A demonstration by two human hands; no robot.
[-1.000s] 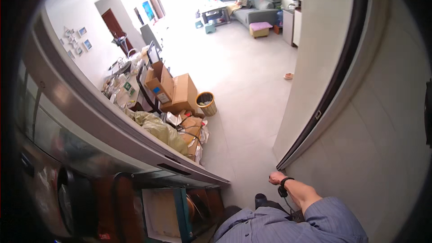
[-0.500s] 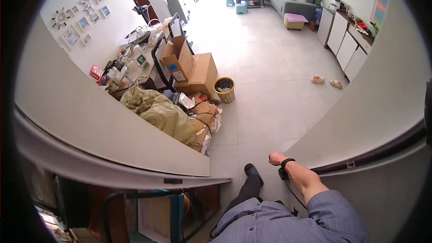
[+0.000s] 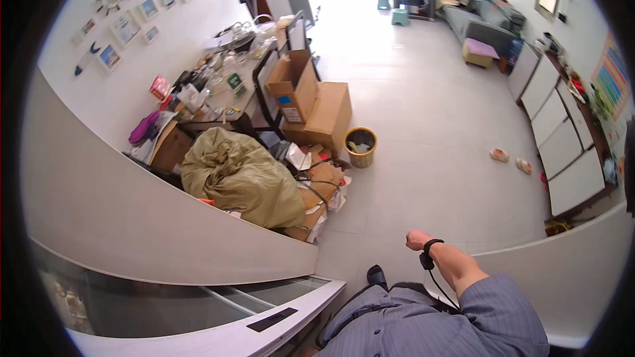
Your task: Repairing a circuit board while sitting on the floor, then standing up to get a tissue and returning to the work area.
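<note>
My right hand [image 3: 417, 240] hangs in front of me over the pale tiled floor, fingers curled in, with nothing showing in them. A black band [image 3: 431, 247] with a small dark device and a cord is strapped round that wrist. My left hand is out of the picture. At the lower left stands a glazed sliding door [image 3: 304, 314] with a white frame and a dark recessed handle [image 3: 272, 320]. One dark slipper [image 3: 377, 276] on my foot shows just beyond my shirt.
Left of the doorway wall, a big olive sack [image 3: 241, 182] lies beside flattened cardboard [image 3: 322, 185], cartons [image 3: 317, 119] and a waste bin [image 3: 360, 147]. A cluttered table [image 3: 241, 96] stands behind. Light shoes [image 3: 511, 160] lie near the white cabinet [image 3: 562, 139]. Two people sit far off by a grey sofa [image 3: 473, 20].
The view has moved forward through the doorway and turned left, so more of the room shows. The door's handle side now fills the lower left. My right hand remains curled.
</note>
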